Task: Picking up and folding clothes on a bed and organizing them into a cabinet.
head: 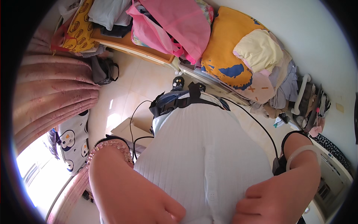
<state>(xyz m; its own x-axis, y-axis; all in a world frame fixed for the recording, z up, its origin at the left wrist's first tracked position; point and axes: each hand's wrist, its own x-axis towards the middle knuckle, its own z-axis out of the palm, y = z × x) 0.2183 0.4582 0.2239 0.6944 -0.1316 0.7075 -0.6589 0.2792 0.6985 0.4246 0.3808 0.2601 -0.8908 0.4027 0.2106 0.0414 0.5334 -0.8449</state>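
Note:
A white ribbed shirt (179, 151) with a buttoned front fills the middle of the view. My left hand (148, 198) is at the lower left of the shirt front, its fingers bent inward. Across from it, at the lower right, my right hand (268, 203) has curled fingers against the shirt. The bottom edge cuts off both hands, so whether they grip cloth is not visible. Beads (112, 144) and a black band circle my left wrist. A pale bangle (304, 151) and a black strap with a small box (279, 165) are on my right wrist.
Black cables (253, 119) run beside my waist, where a black belt (181, 104) sits. Ahead are an orange-topped surface (125, 44), a pink bag (179, 25) and a yellow-orange cushion (226, 47) under folded cloth. Pink curtains (56, 84) hang at left, near a grey bag (103, 71).

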